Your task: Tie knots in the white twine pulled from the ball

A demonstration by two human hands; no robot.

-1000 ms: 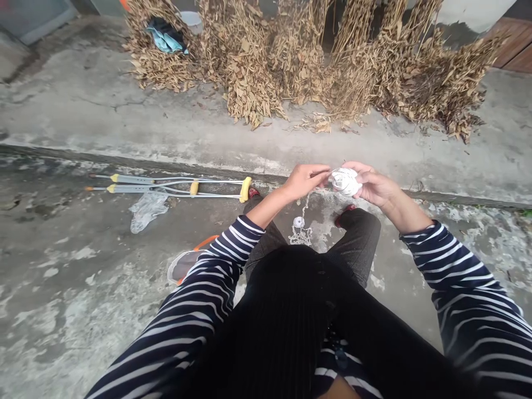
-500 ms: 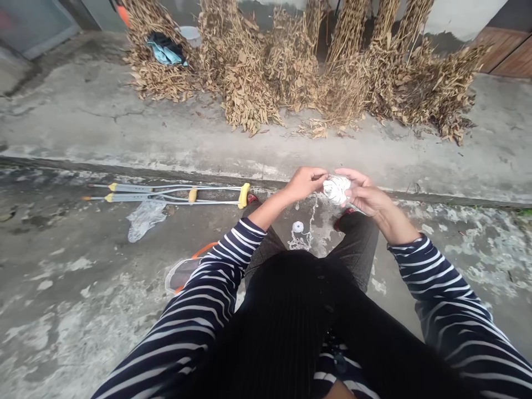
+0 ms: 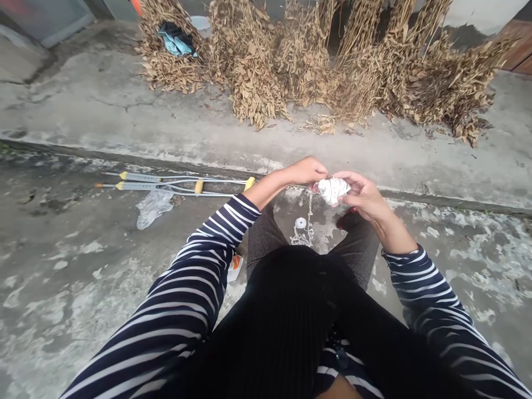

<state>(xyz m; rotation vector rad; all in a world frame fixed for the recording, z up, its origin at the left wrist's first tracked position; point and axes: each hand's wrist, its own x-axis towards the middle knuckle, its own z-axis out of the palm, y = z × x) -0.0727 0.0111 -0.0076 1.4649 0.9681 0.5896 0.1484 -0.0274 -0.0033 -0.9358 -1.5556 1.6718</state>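
My right hand (image 3: 364, 198) grips a white bundle (image 3: 331, 190) wound with thin dark lines, fingers and thumb around its right side. Close against the bundle's left end, my left hand (image 3: 306, 170) is closed in a pinch. A thin white cord (image 3: 310, 213) hangs from beneath the left fingers to the ground; the fingertips are partly hidden. Between my feet, a small round white roll (image 3: 300, 223) lies beside a loose tangle of the same cord (image 3: 302, 239).
A pair of crutches (image 3: 166, 187) and a crumpled clear plastic bag (image 3: 153, 208) lie at left. Dried plant bundles (image 3: 260, 72) lean along the wall, with a blue and black cloth (image 3: 177, 41) on them. A low concrete step edge (image 3: 233, 173) runs across in front.
The bundle has turned so that its length lies more sideways. My left hand has shifted slightly, over its left end. The whole view has moved a little.
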